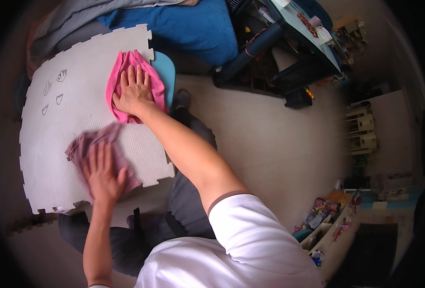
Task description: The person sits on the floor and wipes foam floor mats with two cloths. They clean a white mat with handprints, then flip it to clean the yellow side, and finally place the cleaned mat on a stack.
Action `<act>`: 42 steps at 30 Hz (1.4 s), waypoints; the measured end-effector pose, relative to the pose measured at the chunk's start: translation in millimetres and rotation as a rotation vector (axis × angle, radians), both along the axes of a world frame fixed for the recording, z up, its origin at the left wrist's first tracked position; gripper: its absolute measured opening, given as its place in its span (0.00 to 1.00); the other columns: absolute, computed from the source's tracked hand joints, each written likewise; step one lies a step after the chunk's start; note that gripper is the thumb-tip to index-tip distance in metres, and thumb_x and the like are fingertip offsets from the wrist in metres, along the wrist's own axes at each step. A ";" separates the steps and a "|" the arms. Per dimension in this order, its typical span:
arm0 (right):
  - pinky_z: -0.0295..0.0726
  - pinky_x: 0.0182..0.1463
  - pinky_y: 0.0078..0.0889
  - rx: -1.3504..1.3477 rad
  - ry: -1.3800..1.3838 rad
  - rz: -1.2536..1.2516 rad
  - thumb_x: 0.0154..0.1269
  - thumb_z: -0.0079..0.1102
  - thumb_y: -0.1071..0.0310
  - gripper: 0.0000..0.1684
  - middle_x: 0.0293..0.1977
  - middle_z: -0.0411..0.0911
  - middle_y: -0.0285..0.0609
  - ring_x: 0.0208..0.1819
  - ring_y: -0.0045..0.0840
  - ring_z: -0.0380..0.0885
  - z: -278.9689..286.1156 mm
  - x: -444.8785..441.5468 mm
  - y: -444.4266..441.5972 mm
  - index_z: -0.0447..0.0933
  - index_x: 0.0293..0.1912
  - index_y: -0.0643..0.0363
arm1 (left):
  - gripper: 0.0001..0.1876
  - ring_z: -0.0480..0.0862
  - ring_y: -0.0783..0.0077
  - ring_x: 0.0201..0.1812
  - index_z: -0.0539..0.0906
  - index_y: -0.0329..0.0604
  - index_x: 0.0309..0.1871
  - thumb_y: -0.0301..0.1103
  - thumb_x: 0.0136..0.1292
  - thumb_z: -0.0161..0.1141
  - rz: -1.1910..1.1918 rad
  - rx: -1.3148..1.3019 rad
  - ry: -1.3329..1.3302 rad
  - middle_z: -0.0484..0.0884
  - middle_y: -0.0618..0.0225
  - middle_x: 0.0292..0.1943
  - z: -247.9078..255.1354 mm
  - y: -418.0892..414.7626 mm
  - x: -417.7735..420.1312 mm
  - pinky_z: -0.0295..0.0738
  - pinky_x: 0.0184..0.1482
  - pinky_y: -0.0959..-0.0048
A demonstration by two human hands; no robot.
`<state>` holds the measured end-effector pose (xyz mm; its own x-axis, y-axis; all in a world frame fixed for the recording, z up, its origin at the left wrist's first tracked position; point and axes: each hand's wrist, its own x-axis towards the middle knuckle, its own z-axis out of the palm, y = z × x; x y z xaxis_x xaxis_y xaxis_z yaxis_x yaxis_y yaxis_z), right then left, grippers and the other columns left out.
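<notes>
My right hand [136, 93] lies flat, fingers spread, on a bright pink cloth [157, 90] near the far right edge of a white foam puzzle mat [79, 90]. Closer to me, my left hand [104, 176] is laid palm down on a dusty mauve cloth [81, 144], its fingers and the cloth a little blurred. Neither hand's fingers are curled around its cloth. The mat has a textured surface and toothed edges. Small hand-like and foot-like outlines [61, 75] are drawn on its left part. A light blue rounded surface [166, 77] shows from under its right edge.
Behind the mat is a bed with blue bedding [183, 28] and a grey blanket [72, 21]. A dark-framed glass-topped table [309, 21] stands at upper right. Cluttered storage bins [317, 230] line the lower right. My legs in dark trousers [189, 194] are beside the mat.
</notes>
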<state>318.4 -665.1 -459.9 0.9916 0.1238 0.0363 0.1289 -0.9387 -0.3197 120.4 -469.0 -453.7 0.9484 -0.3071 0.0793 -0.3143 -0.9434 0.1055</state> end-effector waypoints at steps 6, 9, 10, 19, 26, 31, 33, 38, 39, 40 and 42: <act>0.31 0.85 0.65 0.034 0.015 0.005 0.75 0.45 0.39 0.52 0.83 0.43 0.64 0.85 0.59 0.37 26.1 -5.5 14.8 0.51 0.81 0.68 | 0.38 0.57 0.54 0.84 0.59 0.48 0.85 0.50 0.76 0.53 0.417 0.212 -0.157 0.60 0.62 0.84 -0.9 140.1 27.3 0.47 0.81 0.41; 0.33 0.85 0.65 0.017 -0.009 -0.019 0.73 0.47 0.38 0.53 0.83 0.44 0.66 0.85 0.60 0.37 14.7 -5.5 13.3 0.52 0.81 0.69 | 0.38 0.53 0.58 0.86 0.57 0.47 0.85 0.49 0.77 0.52 0.242 0.204 -0.093 0.58 0.65 0.85 8.9 46.1 58.0 0.44 0.82 0.41; 0.32 0.85 0.65 0.064 -0.045 -0.017 0.73 0.48 0.38 0.53 0.83 0.43 0.67 0.85 0.60 0.37 9.4 -4.2 12.9 0.53 0.81 0.69 | 0.38 0.52 0.58 0.86 0.58 0.43 0.85 0.49 0.77 0.51 0.132 0.108 -0.110 0.58 0.63 0.85 10.4 3.4 51.3 0.42 0.83 0.41; 0.32 0.85 0.63 0.109 0.052 -0.014 0.72 0.51 0.41 0.54 0.83 0.42 0.66 0.85 0.60 0.34 24.2 -19.7 5.2 0.51 0.81 0.70 | 0.48 0.49 0.50 0.86 0.59 0.40 0.84 0.57 0.66 0.59 -0.138 0.114 0.055 0.56 0.58 0.85 -1.6 -13.5 -25.0 0.37 0.84 0.43; 0.29 0.85 0.63 0.082 -0.001 -0.017 0.74 0.46 0.40 0.53 0.83 0.41 0.66 0.85 0.59 0.33 20.2 -18.1 7.3 0.49 0.81 0.70 | 0.38 0.55 0.50 0.85 0.59 0.44 0.85 0.51 0.77 0.52 0.328 0.189 -0.052 0.61 0.56 0.83 13.4 107.6 44.8 0.44 0.82 0.43; 0.34 0.86 0.61 -0.010 0.026 0.001 0.73 0.47 0.41 0.52 0.83 0.45 0.64 0.85 0.57 0.40 17.0 -12.6 21.2 0.52 0.80 0.71 | 0.45 0.55 0.49 0.85 0.62 0.47 0.84 0.60 0.68 0.56 0.079 -0.036 -0.047 0.61 0.52 0.83 2.8 -18.0 40.2 0.37 0.83 0.40; 0.37 0.85 0.61 0.062 -0.091 -0.069 0.74 0.46 0.44 0.49 0.82 0.49 0.62 0.85 0.52 0.45 -22.7 -1.2 19.7 0.53 0.81 0.69 | 0.43 0.56 0.43 0.84 0.66 0.48 0.82 0.61 0.68 0.55 -0.040 -0.091 0.020 0.62 0.53 0.82 4.2 -60.9 12.3 0.42 0.81 0.33; 0.32 0.85 0.60 -0.258 0.096 -0.060 0.77 0.42 0.38 0.49 0.85 0.42 0.55 0.86 0.50 0.36 13.2 -23.0 -3.3 0.49 0.83 0.60 | 0.48 0.59 0.46 0.82 0.68 0.47 0.81 0.67 0.64 0.60 -0.098 -0.046 0.033 0.65 0.58 0.81 3.0 -8.3 -26.3 0.47 0.79 0.34; 0.32 0.86 0.60 -0.275 0.069 -0.067 0.76 0.43 0.38 0.50 0.85 0.43 0.55 0.87 0.50 0.36 16.1 -28.7 -7.9 0.50 0.83 0.61 | 0.49 0.59 0.46 0.82 0.68 0.46 0.81 0.69 0.63 0.61 -0.049 -0.070 0.066 0.65 0.57 0.81 14.6 16.2 -23.8 0.47 0.79 0.35; 0.32 0.86 0.60 -0.290 0.051 -0.077 0.76 0.44 0.37 0.50 0.85 0.44 0.55 0.86 0.50 0.36 20.0 -33.4 -11.1 0.51 0.83 0.61 | 0.50 0.60 0.46 0.81 0.67 0.42 0.80 0.69 0.64 0.60 0.005 0.038 0.029 0.66 0.55 0.80 19.9 38.6 -18.5 0.47 0.79 0.35; 0.32 0.86 0.59 -0.326 0.019 -0.078 0.77 0.42 0.37 0.50 0.85 0.44 0.55 0.86 0.51 0.37 19.9 -33.9 -9.1 0.51 0.83 0.61 | 0.48 0.61 0.42 0.81 0.64 0.37 0.81 0.65 0.68 0.58 0.180 -0.008 0.038 0.64 0.50 0.81 29.4 67.6 8.9 0.48 0.80 0.39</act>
<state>284.6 -674.2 -439.9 0.9987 0.0493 -0.0114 0.0493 -0.9988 -0.0027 129.3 -401.4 -424.3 0.9903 -0.1315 0.0443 -0.1360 -0.9832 0.1217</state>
